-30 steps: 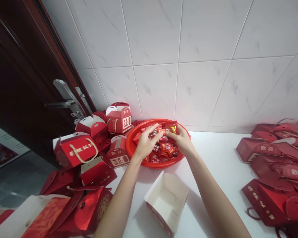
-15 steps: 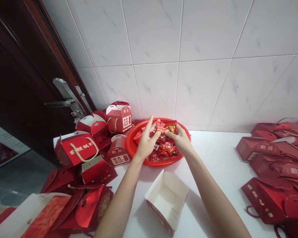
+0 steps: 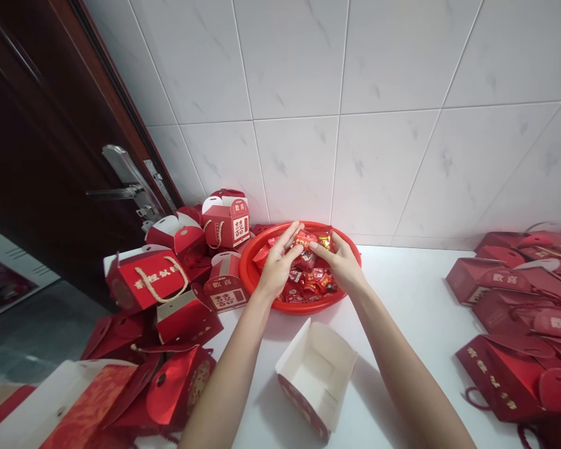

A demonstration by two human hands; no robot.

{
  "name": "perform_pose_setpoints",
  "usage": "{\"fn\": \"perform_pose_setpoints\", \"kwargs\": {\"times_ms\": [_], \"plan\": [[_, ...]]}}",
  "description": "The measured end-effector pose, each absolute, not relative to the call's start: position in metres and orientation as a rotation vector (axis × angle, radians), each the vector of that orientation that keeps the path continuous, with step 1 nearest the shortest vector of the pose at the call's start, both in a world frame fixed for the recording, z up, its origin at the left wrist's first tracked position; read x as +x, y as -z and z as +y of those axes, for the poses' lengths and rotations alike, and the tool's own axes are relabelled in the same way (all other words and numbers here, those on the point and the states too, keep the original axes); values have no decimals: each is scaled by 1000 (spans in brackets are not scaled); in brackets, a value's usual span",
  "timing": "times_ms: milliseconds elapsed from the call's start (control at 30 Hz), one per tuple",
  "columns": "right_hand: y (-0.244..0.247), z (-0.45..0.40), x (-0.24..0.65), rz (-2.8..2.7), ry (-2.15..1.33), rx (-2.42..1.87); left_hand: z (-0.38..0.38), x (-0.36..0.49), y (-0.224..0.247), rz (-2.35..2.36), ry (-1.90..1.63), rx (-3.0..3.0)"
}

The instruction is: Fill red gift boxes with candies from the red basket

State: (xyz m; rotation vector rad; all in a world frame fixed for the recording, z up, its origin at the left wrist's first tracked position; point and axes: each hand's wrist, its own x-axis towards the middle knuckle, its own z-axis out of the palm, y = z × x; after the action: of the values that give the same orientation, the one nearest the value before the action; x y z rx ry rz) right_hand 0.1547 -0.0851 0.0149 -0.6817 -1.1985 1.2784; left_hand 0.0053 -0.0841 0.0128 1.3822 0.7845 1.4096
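Over a red plastic basket (image 3: 247, 274) full of wrapped candies (image 3: 308, 280), both my hands are close together. My left hand (image 3: 280, 262) is closed, its thumb and fingers around a red-wrapped candy (image 3: 305, 239) with gold lettering. The thumb of my right hand (image 3: 345, 260) touches the same candy from the other side. Against the right fingers shows another candy (image 3: 326, 242) in a dark red and yellow wrapper. On the white table in front of the basket, between my forearms, stands an open box (image 3: 318, 368) with a white inside.
Piled at the left are several red gift boxes (image 3: 149, 277) with rope handles. More red boxes (image 3: 505, 374) are stacked along the right. A tiled wall (image 3: 383, 174) rises behind the basket, and a dark door (image 3: 37, 112) with a metal handle is at the left.
My left fingers, raised and spread before, have folded down around the red candy. The right hand stays almost in place, and the view has shifted slightly.
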Motion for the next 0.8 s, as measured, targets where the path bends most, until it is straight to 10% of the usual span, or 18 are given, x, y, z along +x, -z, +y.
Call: {"fn": "perform_pose_setpoints", "kwargs": {"times_ms": [800], "plan": [[-45,-127,174,-1288,-1478,-597,-136,-32,-63,874,-1377,1582]]}}
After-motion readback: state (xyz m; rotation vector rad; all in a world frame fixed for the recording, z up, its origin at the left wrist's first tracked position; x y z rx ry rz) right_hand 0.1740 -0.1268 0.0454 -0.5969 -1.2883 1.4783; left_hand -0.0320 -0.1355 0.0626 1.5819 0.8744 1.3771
